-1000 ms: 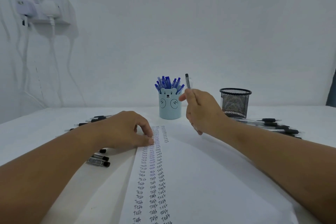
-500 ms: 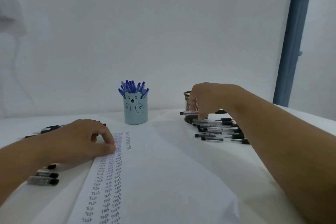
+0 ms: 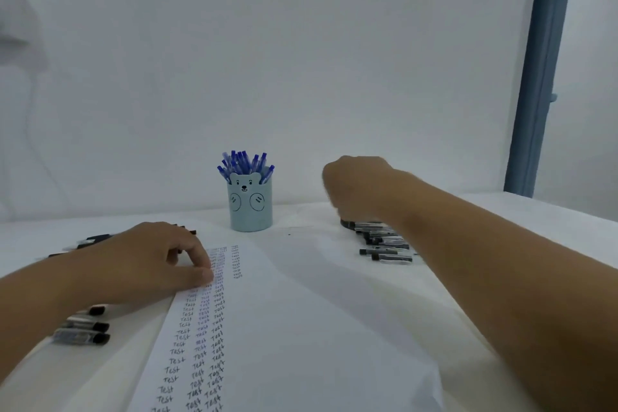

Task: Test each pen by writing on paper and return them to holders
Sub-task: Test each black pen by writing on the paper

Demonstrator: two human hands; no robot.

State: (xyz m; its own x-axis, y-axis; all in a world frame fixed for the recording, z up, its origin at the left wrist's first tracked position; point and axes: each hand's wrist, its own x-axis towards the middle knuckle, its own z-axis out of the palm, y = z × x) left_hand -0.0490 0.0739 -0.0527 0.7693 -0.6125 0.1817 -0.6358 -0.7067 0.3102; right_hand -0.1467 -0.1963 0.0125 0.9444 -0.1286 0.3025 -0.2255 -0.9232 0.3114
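broadly, a white worktop point(image 3: 301, 221) fills the lower half of the frame under a pale wall, with a blue-grey vertical post point(image 3: 541, 70) at the upper right. a large white paper sheet point(image 3: 317, 328) lies across the middle and bottom of the worktop, with three columns of handwritten "test" words running along its left part.

the right arm stretches from the lower right corner toward the middle right, where the right hand point(image 3: 357, 187) hangs knuckles-up over a cluster of black-capped pens point(image 3: 384, 244) lying on the worktop. its fingers point down and away behind the hand, so one cannot tell whether its grip is closed on a pen or holds nothing. a dark round base point(image 3: 346, 223) peeks out just beneath that hand; what it belongs to is hidden.

the left arm comes in from the lower left, and the left hand point(image 3: 150, 261) rests on the left edge of the paper with fingers loosely curled, fingertips point(image 3: 205, 274) pressing the sheet at the top of the written columns; its grip holds nothing.

centre frame, behind the paper, a light blue bear-faced holder point(image 3: 250, 207) stands upright, packed with blue pens point(image 3: 245, 162). more black-capped pens point(image 3: 83, 331) lie at the lower left beside the left forearm, and others point(image 3: 95, 240) lie beyond the left hand.
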